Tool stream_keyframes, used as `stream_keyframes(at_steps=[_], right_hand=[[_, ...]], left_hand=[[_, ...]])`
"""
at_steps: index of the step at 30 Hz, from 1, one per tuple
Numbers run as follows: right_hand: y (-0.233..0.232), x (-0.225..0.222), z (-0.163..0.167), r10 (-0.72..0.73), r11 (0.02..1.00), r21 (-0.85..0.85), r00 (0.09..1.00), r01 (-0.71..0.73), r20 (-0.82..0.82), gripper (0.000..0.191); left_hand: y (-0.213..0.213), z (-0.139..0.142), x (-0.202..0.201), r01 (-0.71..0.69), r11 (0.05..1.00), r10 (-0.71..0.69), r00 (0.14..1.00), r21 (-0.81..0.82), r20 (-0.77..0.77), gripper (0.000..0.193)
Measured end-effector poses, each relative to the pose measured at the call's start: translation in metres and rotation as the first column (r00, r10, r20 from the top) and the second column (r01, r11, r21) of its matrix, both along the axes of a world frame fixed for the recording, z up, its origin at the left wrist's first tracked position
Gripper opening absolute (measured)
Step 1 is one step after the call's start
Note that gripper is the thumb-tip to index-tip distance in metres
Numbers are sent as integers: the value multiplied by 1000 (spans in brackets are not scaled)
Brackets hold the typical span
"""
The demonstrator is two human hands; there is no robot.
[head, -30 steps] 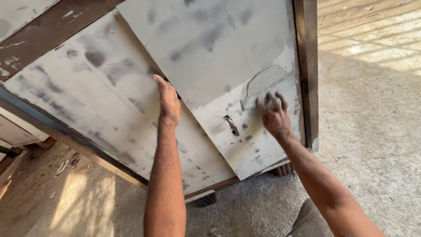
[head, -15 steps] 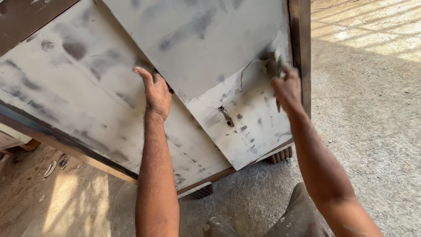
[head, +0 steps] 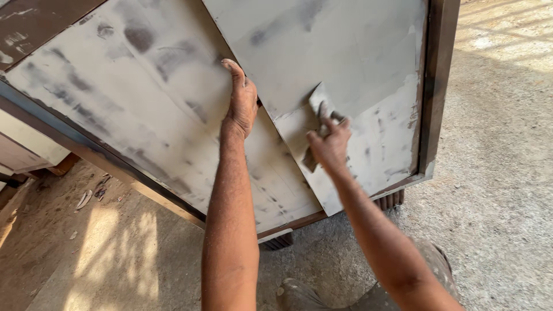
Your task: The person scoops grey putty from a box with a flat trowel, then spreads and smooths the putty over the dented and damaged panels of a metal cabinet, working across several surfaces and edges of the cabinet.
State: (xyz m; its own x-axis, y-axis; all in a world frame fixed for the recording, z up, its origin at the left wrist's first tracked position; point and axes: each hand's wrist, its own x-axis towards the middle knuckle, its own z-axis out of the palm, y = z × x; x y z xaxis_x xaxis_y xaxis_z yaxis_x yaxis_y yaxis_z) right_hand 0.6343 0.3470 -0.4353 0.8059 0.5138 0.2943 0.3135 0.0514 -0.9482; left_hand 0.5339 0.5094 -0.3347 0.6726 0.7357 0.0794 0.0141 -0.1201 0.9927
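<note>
Putty covers most of the grey-white wooden cabinet door (head: 322,52), patchy at five o'clock, where right hand (head: 329,147) clasps the grey sanding pad (head: 317,103) while left hand (head: 242,103) grips its edge.

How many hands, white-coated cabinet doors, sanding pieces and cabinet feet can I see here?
Hands: 2, left hand and right hand
White-coated doors: 2, left door and right door
Sanding piece: 1
Cabinet feet: 2, and
Total: 7
</note>
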Motion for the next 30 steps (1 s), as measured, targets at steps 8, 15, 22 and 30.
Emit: stream_keyframes(at_steps=[8, 15, 22, 30], right_hand=[[7, -122, 6, 161, 963, -207, 984, -172, -69, 74], [-26, 0, -26, -118, 993, 4, 993, 119, -24, 36], [-48, 185, 34, -74, 980, 166, 972, 113, -223, 56], [-34, 165, 38, -11, 996, 79, 972, 30, -234, 60]], left_hand=[[-5, 3, 4, -180, 961, 177, 984, 208, 35, 130], [-6, 3, 5, -104, 986, 96, 993, 127, 67, 96], [-18, 13, 0, -154, 983, 155, 988, 102, -1, 80], [-12, 8, 2, -258, 956, 267, 962, 141, -48, 98]])
